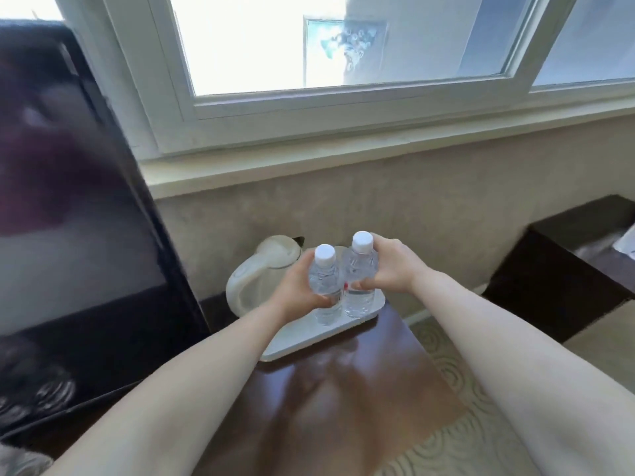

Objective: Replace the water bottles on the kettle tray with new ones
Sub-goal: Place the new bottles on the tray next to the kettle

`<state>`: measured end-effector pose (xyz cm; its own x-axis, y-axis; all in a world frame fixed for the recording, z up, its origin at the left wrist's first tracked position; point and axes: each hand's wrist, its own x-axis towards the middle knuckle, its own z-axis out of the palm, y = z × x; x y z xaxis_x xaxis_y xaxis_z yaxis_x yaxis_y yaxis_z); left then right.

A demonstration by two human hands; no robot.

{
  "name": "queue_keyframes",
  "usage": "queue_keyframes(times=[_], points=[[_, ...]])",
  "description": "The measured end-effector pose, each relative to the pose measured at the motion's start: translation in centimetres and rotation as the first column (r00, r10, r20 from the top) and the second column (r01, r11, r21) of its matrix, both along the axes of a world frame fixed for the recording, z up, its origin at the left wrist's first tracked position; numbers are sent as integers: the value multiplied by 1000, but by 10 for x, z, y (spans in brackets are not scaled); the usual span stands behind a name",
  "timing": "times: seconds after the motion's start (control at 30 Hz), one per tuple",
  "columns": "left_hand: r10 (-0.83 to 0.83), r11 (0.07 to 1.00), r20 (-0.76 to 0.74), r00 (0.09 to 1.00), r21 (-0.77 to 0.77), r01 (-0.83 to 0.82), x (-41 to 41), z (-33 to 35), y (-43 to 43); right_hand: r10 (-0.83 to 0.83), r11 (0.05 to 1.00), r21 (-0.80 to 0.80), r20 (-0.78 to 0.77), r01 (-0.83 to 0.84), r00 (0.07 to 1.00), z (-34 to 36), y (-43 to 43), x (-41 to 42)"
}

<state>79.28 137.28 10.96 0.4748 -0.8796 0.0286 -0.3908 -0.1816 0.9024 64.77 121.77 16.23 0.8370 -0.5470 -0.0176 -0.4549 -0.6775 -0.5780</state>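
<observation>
Bottles gripped, one per hand, both over the white tray [302,341]. Left hand [299,290] is wrapped round the mid-body of the nearer bottle [324,286]; right hand [388,266] is closed on the shoulder of the farther bottle [359,273]. Both are upright, caps on, side by side, nearly touching. Bases look to be at or just above the tray surface; contact can't be told from this angle.

Step in hand, as judged: either old pair being lifted off or new pair being set down. Can't be told which; both bottles look full.

Next move calls for a straight vertical path, w/ bottles kept apart so they aren't knocked together, and a level base if they're to be stood.

Kettle [261,273] sits just behind and left on the same tray, close to the left knuckles, so it's the main obstacle. TV screen [75,201] stands further left. Wooden table [343,389] in front is bare.
</observation>
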Motion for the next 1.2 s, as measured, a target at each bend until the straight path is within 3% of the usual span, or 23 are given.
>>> queue_keyframes(times=[0.23, 0.4, 0.57, 0.73, 1.2], points=[[147, 988, 11, 989, 51, -147, 12, -24, -73, 26, 990, 135, 35, -31, 999, -31, -73, 24], [206, 967, -6, 978, 156, -203, 18, -41, -87, 119, 973, 200, -16, -113, 993, -56, -94, 43], [277, 938, 12, 961, 216, -273, 24, -39, -101, 102, 959, 266, 10, -101, 995, -67, -114, 62], [301, 917, 158, 940, 224, -331, 32, -32, -121, 69, 943, 322, 61, -85, 996, -70, -124, 79], [447, 850, 224, 866, 196, -489, 59, -34, -161, 84, 904, 407, 139, -134, 987, -78, -155, 127]])
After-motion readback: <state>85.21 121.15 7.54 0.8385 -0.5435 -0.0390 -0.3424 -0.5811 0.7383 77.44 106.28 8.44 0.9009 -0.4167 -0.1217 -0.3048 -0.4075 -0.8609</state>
